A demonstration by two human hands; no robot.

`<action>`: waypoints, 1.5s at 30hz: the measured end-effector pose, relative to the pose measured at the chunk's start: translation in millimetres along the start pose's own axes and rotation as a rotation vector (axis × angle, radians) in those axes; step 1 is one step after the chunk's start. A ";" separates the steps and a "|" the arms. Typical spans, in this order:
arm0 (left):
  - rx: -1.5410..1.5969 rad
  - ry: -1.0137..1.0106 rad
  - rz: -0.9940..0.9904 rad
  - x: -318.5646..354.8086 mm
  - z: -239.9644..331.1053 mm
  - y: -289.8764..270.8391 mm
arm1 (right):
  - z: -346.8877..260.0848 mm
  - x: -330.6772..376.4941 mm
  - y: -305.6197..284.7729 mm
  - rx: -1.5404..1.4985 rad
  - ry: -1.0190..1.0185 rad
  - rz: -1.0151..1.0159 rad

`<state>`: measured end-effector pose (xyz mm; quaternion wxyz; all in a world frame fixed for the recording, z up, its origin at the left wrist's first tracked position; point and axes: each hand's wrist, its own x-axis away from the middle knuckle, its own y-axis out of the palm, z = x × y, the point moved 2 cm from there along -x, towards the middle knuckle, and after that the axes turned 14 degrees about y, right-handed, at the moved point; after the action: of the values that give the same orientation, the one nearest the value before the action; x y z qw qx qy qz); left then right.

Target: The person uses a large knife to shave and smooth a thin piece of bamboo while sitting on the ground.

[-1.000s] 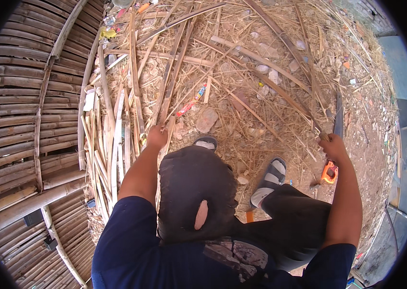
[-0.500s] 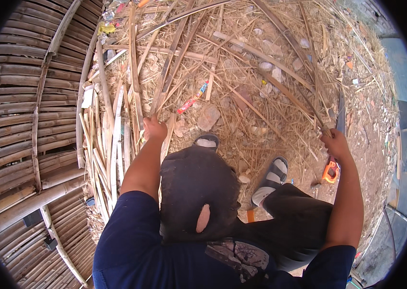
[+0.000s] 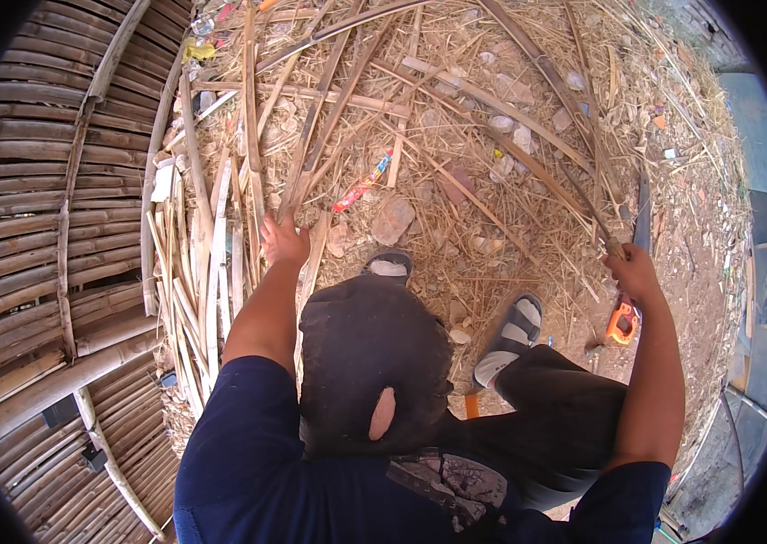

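Note:
My left hand (image 3: pixel 284 242) is at the near end of a split bamboo strip (image 3: pixel 309 136). Its fingers are spread, and the tips reach the strips beside it. To its left lies a stack of pale bamboo strips (image 3: pixel 217 263). My right hand (image 3: pixel 633 273) is closed round the handle of a long, narrow, dark-bladed knife (image 3: pixel 590 210), whose blade points forward and left over the straw. Just below that hand, a handsaw with an orange handle (image 3: pixel 622 322) lies on the ground, its dark blade running forward.
A bamboo-slat wall (image 3: pixel 16 218) rises along the left. Loose strips, straw, stones and a red-and-blue wrapper (image 3: pixel 363 184) litter the ground ahead. A flat stone (image 3: pixel 393 222) lies before my sandalled foot (image 3: pixel 390 265). Bluish panels (image 3: pixel 758 136) stand at the right.
My left hand has shifted slightly left, and its fingers have spread from a closer grip at the strip's end. My right hand with the knife has hardly moved.

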<state>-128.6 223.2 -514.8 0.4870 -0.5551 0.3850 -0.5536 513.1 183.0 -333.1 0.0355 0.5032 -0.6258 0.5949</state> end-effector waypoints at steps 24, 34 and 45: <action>-0.025 -0.090 -0.061 -31.3 26.6 -13.5 | 0.1 -5.5 2.9 0.039 -0.005 0.000; 0.101 0.000 -0.006 -36.8 14.1 -6.9 | 0.0 -4.7 2.0 0.031 -0.017 -0.005; 0.196 0.021 0.126 -13.3 11.7 -31.5 | -8.7 3.5 -1.8 0.023 -0.041 -0.004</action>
<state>-121.7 244.6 -486.5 0.5687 -0.4739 0.3684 -0.5625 507.7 188.1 -327.0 0.0179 0.5170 -0.6185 0.5915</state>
